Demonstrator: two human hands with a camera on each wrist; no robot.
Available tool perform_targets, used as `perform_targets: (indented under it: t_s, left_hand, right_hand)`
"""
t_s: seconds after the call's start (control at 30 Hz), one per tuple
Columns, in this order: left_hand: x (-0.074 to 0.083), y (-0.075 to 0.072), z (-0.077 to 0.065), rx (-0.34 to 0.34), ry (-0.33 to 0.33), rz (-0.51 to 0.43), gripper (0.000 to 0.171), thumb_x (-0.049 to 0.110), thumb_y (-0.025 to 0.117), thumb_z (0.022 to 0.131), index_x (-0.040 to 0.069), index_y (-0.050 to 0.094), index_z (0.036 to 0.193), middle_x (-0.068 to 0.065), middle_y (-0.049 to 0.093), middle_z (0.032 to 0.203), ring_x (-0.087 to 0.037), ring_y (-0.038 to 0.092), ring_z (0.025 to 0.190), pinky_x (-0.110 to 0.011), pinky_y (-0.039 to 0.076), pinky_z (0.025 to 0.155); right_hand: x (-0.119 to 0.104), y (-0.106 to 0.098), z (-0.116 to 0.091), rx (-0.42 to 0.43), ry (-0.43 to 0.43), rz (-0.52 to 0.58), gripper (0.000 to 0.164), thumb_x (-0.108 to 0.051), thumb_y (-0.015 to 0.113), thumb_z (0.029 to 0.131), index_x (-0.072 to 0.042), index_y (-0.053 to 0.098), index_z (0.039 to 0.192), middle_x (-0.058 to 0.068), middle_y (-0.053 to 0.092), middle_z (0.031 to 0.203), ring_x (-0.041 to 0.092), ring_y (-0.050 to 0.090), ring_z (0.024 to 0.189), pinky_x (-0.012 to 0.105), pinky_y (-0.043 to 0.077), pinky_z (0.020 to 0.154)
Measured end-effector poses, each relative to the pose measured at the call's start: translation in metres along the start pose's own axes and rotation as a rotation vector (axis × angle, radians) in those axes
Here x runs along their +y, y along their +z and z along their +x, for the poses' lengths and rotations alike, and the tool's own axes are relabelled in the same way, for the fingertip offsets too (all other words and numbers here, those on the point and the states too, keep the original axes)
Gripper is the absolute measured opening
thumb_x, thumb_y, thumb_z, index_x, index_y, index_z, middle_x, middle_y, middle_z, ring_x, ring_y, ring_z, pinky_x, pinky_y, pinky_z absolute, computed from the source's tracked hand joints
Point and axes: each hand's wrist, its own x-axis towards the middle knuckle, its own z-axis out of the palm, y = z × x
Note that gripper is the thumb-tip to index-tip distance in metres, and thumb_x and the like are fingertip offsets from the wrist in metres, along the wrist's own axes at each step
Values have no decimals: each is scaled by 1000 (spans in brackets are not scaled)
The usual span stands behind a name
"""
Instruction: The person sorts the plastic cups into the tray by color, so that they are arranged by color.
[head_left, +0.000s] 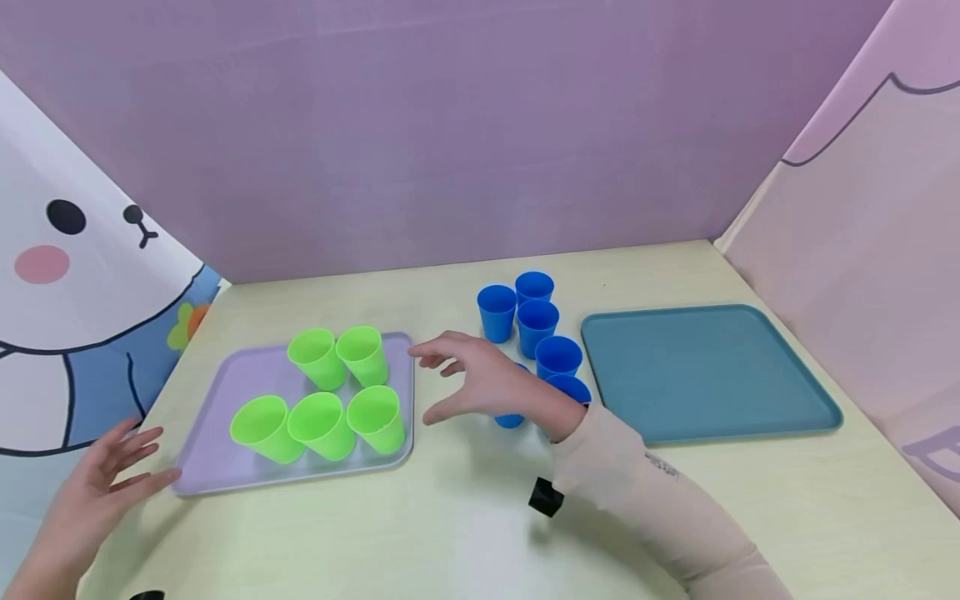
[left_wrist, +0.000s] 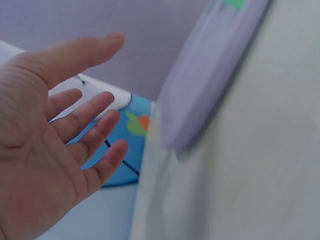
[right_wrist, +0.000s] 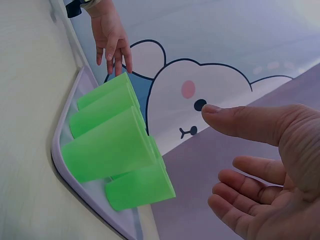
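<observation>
"Purple cloth panel (head_left: 465, 167) at the rear, pale tabletop (head_left: 450, 542) below. State the cup locations."

"Five lime-green cups (head_left: 322, 429) stand on the lilac tray (head_left: 247, 375): three in front, two behind. Blue cups (head_left: 537, 329) stand on the tabletop, just left of the teal tray (head_left: 697, 375) — at least six, though the right hand and wrist mask part of the group, so the count is uncertain."

"Which step is in hand?"

"Apparently cup handling, between grips: the green cups are on their tray and neither hand carries one."

"What does the next move call for?"

"To take a blue cup, the right hand (head_left: 483, 375) would need to shift right, align over a rim, then bring thumb and fingers together."

"Report hand condition."

"Right: thumb and fingers spread well apart, gripping nothing, suspended just beside the lilac tray's right edge. Left hand (head_left: 90, 496): fingers loosely spread, holding nothing, near the tray's front-left corner. Thumb and corner overlap in the head view — the left wrist view shows them apart."
</observation>
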Motion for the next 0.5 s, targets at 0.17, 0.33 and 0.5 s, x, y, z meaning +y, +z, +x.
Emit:
perform_targets:
  t_s: [0.17,0.33,0.5]
  left_hand:
    - [28,8,0,76,49,8,89,-1,67,93,23,14,160,34,45,122,16,42,103,-3,37,76]
    - [61,17,3,96,140,-141,84,-14,66,88,17,28,157,28,55,121,11,50,106,-3,41,79]
    - [91,28,6,70,286,-406,82,-29,59,81,12,41,150,13,65,123,2,57,110,-7,45,82]
  right_hand:
    - [2,-16,-15,27,-6,-9,70,-13,86,78,-5,54,141,7,60,123,22,57,117,38,49,98]
    - [8,-36,-34,67,-10,-48,70,-12,86,78,-4,54,140,9,62,124,25,58,116,42,50,97]
    - [16,-57,-55,99,12,-126,69,-12,85,79,-4,55,140,9,62,122,26,59,113,47,51,95]
